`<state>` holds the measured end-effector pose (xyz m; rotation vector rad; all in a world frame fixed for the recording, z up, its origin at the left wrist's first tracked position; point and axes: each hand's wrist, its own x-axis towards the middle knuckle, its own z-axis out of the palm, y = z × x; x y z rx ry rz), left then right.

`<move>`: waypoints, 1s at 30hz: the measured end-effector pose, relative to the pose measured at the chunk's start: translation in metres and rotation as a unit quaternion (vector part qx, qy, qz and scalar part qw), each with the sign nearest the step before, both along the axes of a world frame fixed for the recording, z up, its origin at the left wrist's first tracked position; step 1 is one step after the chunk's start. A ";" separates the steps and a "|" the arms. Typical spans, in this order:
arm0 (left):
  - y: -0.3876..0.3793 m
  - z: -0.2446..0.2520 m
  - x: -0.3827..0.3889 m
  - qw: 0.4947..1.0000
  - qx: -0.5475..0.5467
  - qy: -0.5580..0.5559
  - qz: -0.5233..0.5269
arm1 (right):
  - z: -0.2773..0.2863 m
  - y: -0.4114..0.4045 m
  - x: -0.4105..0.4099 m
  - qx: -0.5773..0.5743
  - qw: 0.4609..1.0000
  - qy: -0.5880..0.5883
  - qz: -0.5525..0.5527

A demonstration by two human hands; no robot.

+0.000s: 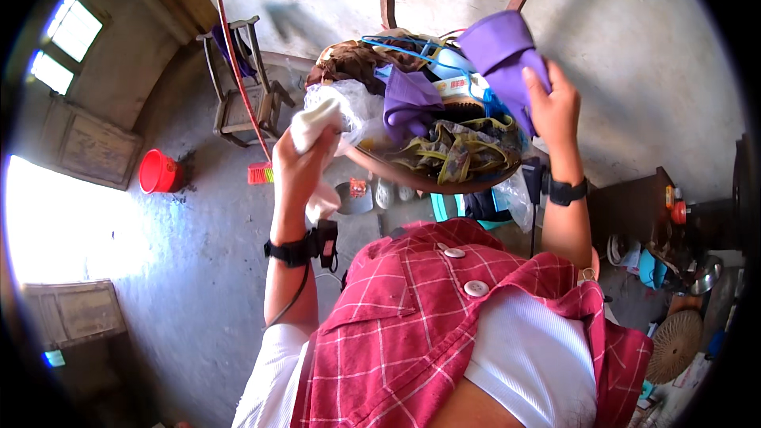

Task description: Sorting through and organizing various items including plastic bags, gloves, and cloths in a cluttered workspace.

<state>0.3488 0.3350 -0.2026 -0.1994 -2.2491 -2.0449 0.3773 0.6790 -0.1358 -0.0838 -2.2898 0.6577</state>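
Note:
My left hand point(309, 154) is closed around a white cloth point(318, 122), whose lower end hangs below the fist. On the other side, my right hand point(556, 101) grips a purple rubber glove point(505, 53) and holds it up over the right rim of a round table point(404, 177). A second purple glove point(411, 101) lies on the heap there. Around it are a clear plastic bag point(351, 107), a brown cloth point(368, 62), a patterned cloth with yellow trim point(461, 148), a brush point(464, 108) and a blue wire hanger point(410, 41).
A wooden chair point(244, 104) with a red-handled broom point(260, 173) against it stands at the left. Further left is a red bucket point(159, 171). A dustpan point(355, 199) and clog shoes point(384, 195) lie below the table. A dark cabinet point(630, 202) is at the right.

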 end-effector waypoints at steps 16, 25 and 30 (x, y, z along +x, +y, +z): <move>0.078 -0.016 -0.066 0.959 -0.237 -0.019 -0.155 | -0.034 -0.004 0.036 0.060 0.896 -0.249 0.362; -0.008 0.011 -0.045 0.952 0.253 -0.163 -0.052 | -0.026 0.074 -0.017 0.035 0.976 -0.119 0.176; 0.021 0.016 -0.031 0.957 0.244 -0.140 0.066 | -0.059 0.076 -0.052 0.051 0.953 -0.185 0.233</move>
